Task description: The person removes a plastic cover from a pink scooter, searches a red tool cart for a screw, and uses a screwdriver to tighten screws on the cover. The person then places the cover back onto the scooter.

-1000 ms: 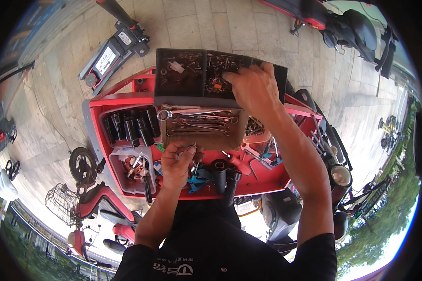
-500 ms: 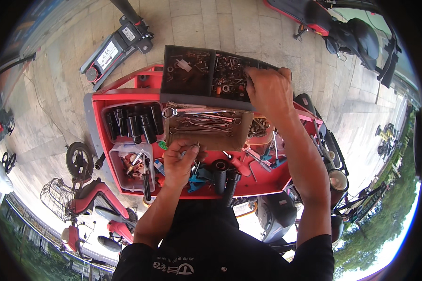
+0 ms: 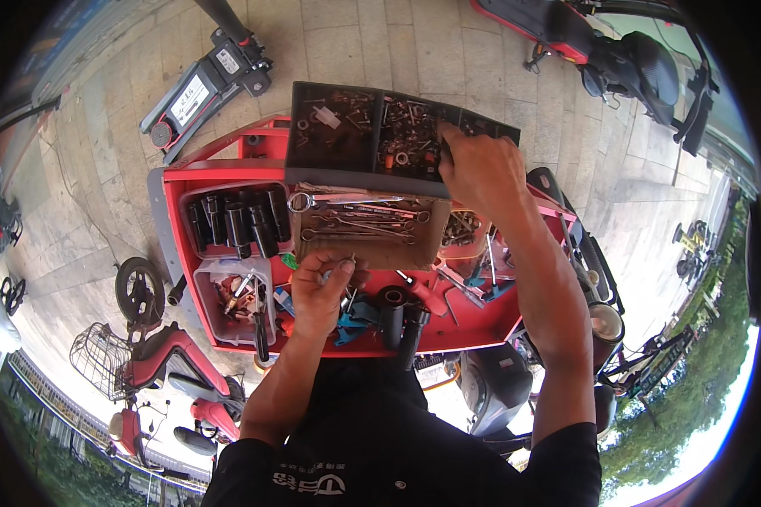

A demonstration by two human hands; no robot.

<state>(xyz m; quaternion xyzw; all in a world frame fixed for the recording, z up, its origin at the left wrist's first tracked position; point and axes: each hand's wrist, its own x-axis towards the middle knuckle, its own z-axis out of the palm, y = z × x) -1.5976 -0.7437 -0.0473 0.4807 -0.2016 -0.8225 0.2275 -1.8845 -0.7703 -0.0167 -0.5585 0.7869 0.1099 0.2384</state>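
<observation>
My left hand [image 3: 320, 297] is closed in a pinch, with a small metal piece [image 3: 353, 258] sticking up past the thumb; its exact kind is too small to tell. Just beyond it lies a brown cardboard box [image 3: 321, 253] holding several wrenches [image 3: 364, 221]. My right hand [image 3: 488, 173] reaches down over the black divided tray [image 3: 330, 175]. Its fingertips touch the right part of the middle compartment, among loose screws, nuts and washers [image 3: 407, 127]. The rest of its fingers are hidden under the hand, so I cannot see whether they grip anything.
The tray and box sit on a red tool cart [image 3: 473, 340]. Black sockets [image 3: 238, 224] fill a clear bin at left; another clear bin [image 3: 228, 334] holds small parts. Pliers and screwdrivers lie nearby. A floor jack [image 3: 196, 100] and scooters [image 3: 165, 359] stand around.
My right hand has shifted slightly left and lower, its fingertips still at the middle compartment. My left hand has turned a little, still pinching the small metal piece.
</observation>
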